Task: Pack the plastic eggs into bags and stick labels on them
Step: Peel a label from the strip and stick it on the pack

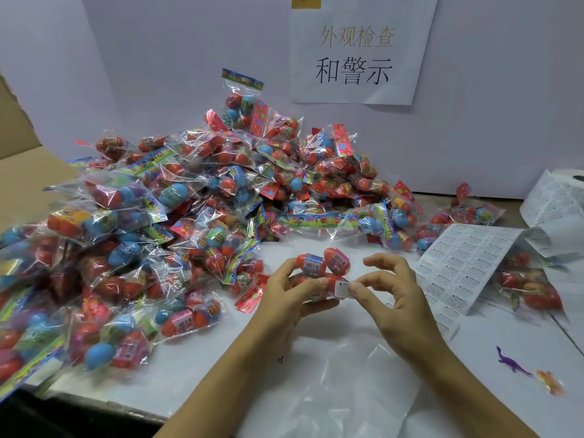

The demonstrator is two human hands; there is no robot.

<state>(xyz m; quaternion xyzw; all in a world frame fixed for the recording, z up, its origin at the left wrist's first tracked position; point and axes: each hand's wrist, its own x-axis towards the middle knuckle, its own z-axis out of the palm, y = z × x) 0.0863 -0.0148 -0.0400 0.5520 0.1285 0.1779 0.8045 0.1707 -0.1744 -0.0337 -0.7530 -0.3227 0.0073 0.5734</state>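
Left hand (pixel 292 290) gripped a bag of red eggs (pixel 324 267) while right hand (pixel 390 287) fingertips pinched a white label (pixel 342 289) against it.

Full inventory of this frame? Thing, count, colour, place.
egg bags: large pile, clear with red, blue, purple eggs, left and centre of table
held bag: one, clear with red eggs, centre
label: one, white, on held bag
label sheet: one, white, right
label roll: one, white, far right
sign: one, white, on wall
toy dinosaur: one, purple, lower right
box: one, brown cardboard, far left
left hand: grips held bag
right hand: pinches label
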